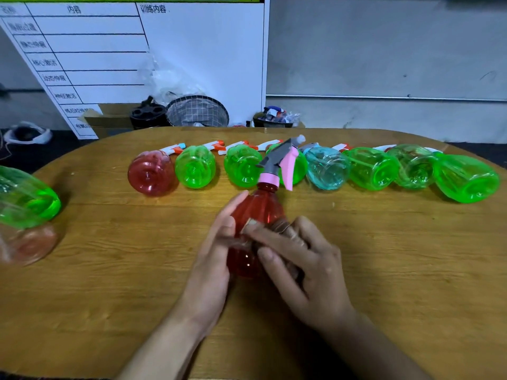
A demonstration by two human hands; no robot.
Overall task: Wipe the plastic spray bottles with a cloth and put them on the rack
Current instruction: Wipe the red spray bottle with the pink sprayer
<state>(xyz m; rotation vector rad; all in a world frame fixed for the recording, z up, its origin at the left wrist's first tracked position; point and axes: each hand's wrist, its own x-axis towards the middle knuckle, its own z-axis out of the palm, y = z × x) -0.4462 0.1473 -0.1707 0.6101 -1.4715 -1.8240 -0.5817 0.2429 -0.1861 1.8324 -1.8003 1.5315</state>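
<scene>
I hold a red spray bottle (pixel 258 209) with a pink collar and a grey and pink trigger head (pixel 282 160) above the middle of the wooden table (pixel 109 270), its nozzle pointing away from me. My left hand (pixel 211 264) grips the bottle's left side, fingers lying along it. My right hand (pixel 304 264) presses a small brownish cloth (pixel 274 227) against the bottle's right side, fingers curled over it. The bottle's lower part is hidden between my hands.
Several spray bottles lie in a row along the far side of the table: a red one (pixel 152 174), green ones (pixel 195 167) and a light blue one (pixel 326 168). A green bottle (pixel 27 198) and a pale red one (pixel 27 245) lie at the left edge. Boxes and a basket (pixel 197 111) stand behind.
</scene>
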